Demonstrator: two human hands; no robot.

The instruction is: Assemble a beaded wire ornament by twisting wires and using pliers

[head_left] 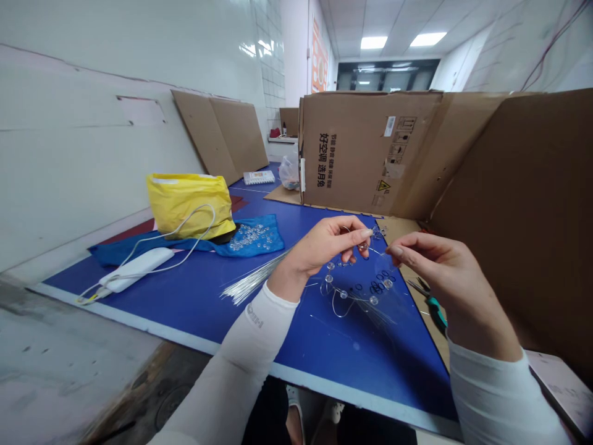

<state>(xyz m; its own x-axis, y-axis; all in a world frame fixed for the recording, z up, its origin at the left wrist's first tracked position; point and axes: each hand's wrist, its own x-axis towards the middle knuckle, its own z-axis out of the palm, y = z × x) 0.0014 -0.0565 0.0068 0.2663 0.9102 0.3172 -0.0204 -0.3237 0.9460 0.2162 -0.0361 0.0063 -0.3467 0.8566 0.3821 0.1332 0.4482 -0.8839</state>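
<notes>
Over the blue tabletop (296, 346), my left hand (336, 241) is closed, thumb against fingers, on a thin wire strung with clear beads (343, 294). The wire curves down below the hands in a loose loop, its beads spaced apart. To the right, my right hand (430, 259) pinches a thin strand of this wire between thumb and fingertips. Several small dark rings (380, 284) show behind the loop. A bundle of straight silvery wires (250, 281) lies left of my left wrist. Pliers with green and black handles (436, 314) rest beside my right wrist.
At the left, loose clear beads (252, 237) lie on a blue cloth or bag (273, 228) beside a yellow bag (189, 204). A white power strip (136, 270) with its cord sits in front. Large cardboard boxes (356, 154) wall off the back and right.
</notes>
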